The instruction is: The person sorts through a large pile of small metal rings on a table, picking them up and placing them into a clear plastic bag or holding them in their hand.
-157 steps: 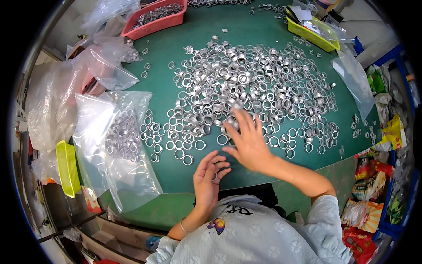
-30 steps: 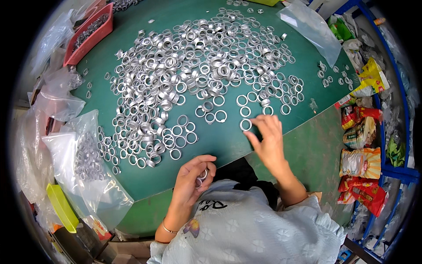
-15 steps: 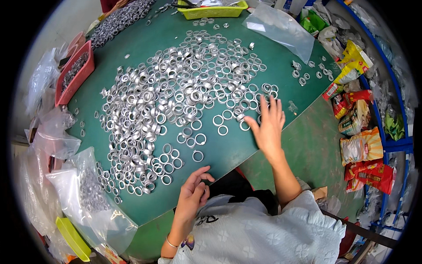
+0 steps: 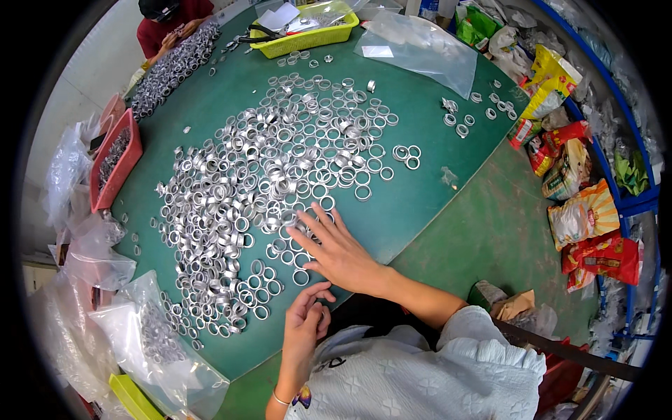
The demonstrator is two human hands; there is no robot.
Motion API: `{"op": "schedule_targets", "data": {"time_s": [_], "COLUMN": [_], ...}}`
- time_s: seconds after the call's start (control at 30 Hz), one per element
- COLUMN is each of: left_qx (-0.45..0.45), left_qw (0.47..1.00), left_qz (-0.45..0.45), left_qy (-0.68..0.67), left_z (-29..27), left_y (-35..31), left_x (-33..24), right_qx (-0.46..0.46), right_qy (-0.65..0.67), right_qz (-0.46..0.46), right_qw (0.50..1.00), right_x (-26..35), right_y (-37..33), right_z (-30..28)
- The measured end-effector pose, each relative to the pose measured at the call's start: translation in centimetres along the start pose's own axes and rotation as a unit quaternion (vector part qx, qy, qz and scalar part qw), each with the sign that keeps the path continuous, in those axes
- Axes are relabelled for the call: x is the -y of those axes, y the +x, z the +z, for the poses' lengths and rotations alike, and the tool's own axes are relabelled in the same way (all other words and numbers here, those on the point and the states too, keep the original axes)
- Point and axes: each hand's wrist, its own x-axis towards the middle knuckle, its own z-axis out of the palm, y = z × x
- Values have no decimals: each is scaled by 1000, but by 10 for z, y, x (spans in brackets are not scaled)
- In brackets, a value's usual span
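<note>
My right hand [image 4: 339,257] lies palm down over the near side of a spread of silver metal rings [image 4: 210,217] on the green table. Its fingers are stretched and apart, with the tips touching or just above several rings. The palm hides some of the rings beneath it. Just nearer than that, my left hand [image 4: 306,315] hovers at the table's front edge. Its fingers are loosely bent, and nothing shows in them. A few loose rings [image 4: 413,162] lie apart at the right of the spread.
A red bin [image 4: 115,161] of small metal parts stands at the left, with clear bags [image 4: 150,329] nearer. A yellow-green basket [image 4: 306,42] and a flat plastic bag [image 4: 420,52] lie at the back. A co-worker [image 4: 168,31] sits at the far left behind another ring heap.
My right hand has swept left and nearer across the rings, bunching those at the near right toward the pile. My left hand has barely moved. The view has shifted, showing more of the co-worker.
</note>
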Motion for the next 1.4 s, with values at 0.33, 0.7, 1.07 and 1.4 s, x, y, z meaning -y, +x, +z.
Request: {"op": "schedule_targets", "data": {"time_s": [0.33, 0.7, 1.07, 1.4], "left_qx": [82, 140, 119, 108], "left_qw": [994, 988, 990, 993], "left_qz": [35, -24, 60, 28], "left_qy": [61, 58, 47, -48], "left_z": [12, 40, 25, 5], "left_y": [26, 89, 100, 100], "left_x": [0, -26, -27, -39], "right_qx": [-171, -108, -64, -8], "right_qy": [81, 11, -17, -19], "right_qz": [27, 67, -2, -38], "right_qw": [981, 992, 998, 999], "right_x": [-45, -80, -79, -103], "right_y": [-10, 42, 91, 115], "right_z": [-66, -83, -94, -78]}}
